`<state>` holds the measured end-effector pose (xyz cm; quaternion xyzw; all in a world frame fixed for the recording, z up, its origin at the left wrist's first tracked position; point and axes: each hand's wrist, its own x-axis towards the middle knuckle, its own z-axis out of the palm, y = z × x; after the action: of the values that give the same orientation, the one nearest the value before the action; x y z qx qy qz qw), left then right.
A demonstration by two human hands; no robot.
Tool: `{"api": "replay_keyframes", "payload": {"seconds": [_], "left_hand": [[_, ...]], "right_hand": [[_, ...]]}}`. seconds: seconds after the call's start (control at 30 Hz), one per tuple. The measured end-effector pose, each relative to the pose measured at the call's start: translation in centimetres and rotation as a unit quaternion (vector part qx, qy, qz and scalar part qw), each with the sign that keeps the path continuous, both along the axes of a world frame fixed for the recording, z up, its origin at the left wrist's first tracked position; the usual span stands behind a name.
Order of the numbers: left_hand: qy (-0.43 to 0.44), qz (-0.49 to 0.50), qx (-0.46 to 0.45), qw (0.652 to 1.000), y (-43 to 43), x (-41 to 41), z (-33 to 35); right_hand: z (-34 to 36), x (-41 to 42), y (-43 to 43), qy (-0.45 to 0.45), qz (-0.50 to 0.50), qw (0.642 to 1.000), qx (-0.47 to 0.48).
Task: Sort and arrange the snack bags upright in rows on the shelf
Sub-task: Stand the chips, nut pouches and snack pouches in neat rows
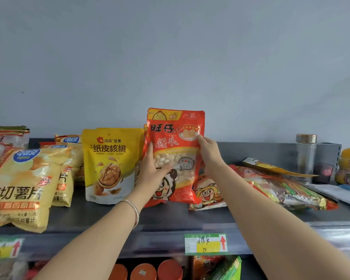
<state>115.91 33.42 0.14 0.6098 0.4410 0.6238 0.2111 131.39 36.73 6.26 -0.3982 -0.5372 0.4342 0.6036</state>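
I have both hands on the red Wangzai bun bag (176,136), which stands upright near the middle of the shelf (170,217), above the green price tag (205,244) at its 6 o'clock. My left hand (152,168) grasps the bag's left edge, thumb laid across the clear window. My right hand (209,156) pinches the right edge, thumb in front and fingers hidden behind.

At the bag's 9 o'clock stands the yellow walnut bag (109,164), just beside it; I can't tell whether they touch. From 3 to 4 o'clock a heap of flat snack bags (281,186) lies on its side, and one cartoon-faced bag (207,191) sits against the red bag's lower right corner.

To do this step well, I'd settle the base flat on bare shelf, not on that corner bag, and square its face with the walnut bag. I'd then ease off one hand at a time, since I judge the loose filling could make it slump forward
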Motion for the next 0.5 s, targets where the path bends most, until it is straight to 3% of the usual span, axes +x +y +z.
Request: {"api": "replay_keyframes", "payload": {"seconds": [0.1, 0.23, 0.5], "left_hand": [[0.044, 0.07, -0.024, 0.996, 0.2, -2.2, -1.1], [0.165, 0.195, -0.056, 0.965, -0.4, -2.6, -2.1], [0.369, 0.236, -0.09, 0.894, -2.1, -1.3, -2.7]], "right_hand": [[-0.9, -1.8, -0.5, -0.027, 0.022, 0.999, -0.035], [-1.8, -3.2, -0.3, -0.092, 0.02, 0.992, -0.087], [-2.3, -3.1, 1.2, -0.043, -0.002, 0.991, -0.123]]}}
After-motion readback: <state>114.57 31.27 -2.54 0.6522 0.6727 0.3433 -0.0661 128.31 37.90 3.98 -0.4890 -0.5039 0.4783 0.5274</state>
